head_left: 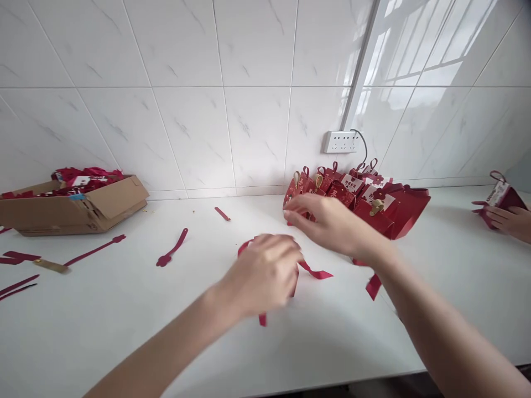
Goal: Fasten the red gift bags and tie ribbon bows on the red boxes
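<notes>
Near the middle of the table, my left hand (265, 271) is closed over a small red gift box, which is mostly hidden under the palm and fingers. A red ribbon (317, 272) trails out to the right of it, and another ribbon end (263, 319) hangs out below. My right hand (332, 224) is raised to the right, with fingers and thumb apart and nothing visible between them. Behind it stands a cluster of red gift boxes (375, 215) with loop handles and flower-shaped fastenings, partly covered by the hand and forearm. A further red ribbon piece (374, 287) shows beside the right forearm.
An open cardboard box (120, 202) of red pieces sits at the left. Red flower-ended straps (172, 251) and a gold strip (52, 266) lie around. On the tiled wall is a power strip (342, 142). Far right, another person's hand (508, 218) holds a red box (512, 199).
</notes>
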The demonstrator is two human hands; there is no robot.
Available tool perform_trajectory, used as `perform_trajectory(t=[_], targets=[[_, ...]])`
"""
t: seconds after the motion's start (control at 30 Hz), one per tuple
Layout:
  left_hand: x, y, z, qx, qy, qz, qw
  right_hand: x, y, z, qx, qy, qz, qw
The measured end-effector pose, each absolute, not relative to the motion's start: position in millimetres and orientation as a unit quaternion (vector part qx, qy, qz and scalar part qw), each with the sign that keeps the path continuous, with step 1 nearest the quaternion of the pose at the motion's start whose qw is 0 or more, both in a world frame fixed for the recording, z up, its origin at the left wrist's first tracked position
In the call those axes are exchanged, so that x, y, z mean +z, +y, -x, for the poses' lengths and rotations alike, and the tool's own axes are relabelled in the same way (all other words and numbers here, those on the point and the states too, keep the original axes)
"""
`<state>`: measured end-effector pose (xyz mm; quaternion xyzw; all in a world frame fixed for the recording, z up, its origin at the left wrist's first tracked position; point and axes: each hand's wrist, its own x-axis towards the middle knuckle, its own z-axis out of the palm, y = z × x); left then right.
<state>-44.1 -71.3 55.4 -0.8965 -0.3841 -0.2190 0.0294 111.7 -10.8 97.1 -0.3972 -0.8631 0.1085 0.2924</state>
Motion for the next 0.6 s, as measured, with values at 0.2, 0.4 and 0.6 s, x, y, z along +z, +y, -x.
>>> perform_trajectory(t=[0.2, 0.4, 0.6], targets=[[30.5, -42.9, 86.7, -0.238, -0.521, 0.818, -0.059, 23.9, -16.0, -112.9, 0.177, -0.836, 0.453, 0.254], [14.0, -26.8, 78.6, -0.324, -0.508, 0.795, -0.067, 10.9, -21.1, -116.5, 0.408, -0.721, 0.48, 0.288], [7.3, 3.0, 63.4, -0.306, -0.551, 0.745, -0.221, 20.0, -11.5, -155.1, 0.432, -0.711, 0.498, 0.246]])
